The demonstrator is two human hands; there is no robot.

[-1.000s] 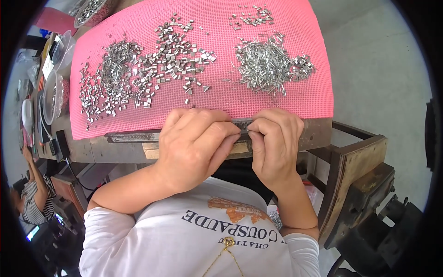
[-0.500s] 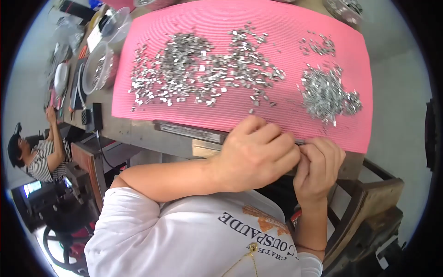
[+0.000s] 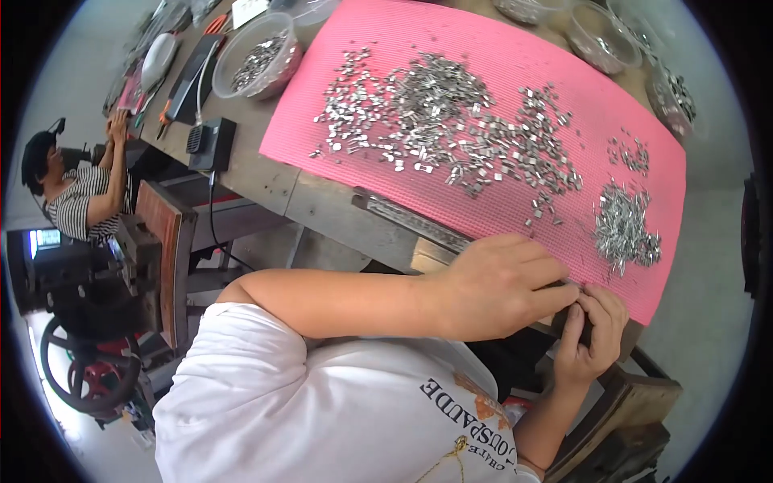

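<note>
My left hand [image 3: 507, 286] is closed at the near edge of the mat, its fingers curled and its fingertips by those of my right hand. My right hand [image 3: 596, 330] pinches with thumb and fingers just to the right. Whatever lies between the fingertips is too small or too hidden to make out. Both hands are over the right part of a long dark metal bar [image 3: 407, 216] along the table edge. Beyond them a pink ribbed mat [image 3: 483, 48] carries a wide spread of small shiny metal pieces [image 3: 439, 101] and a separate heap of slender metal pieces [image 3: 622, 225].
A clear tub of metal pieces [image 3: 258, 64] stands left of the mat; more tubs [image 3: 604, 40] stand at the far right. A black box with a cable [image 3: 213, 145] sits at the table's left. Further left, another person [image 3: 84, 189] works at the table.
The view has turned, so the mat and table appear tilted and shifted to the right. My hands stay together at the bar, fingers still closed.
</note>
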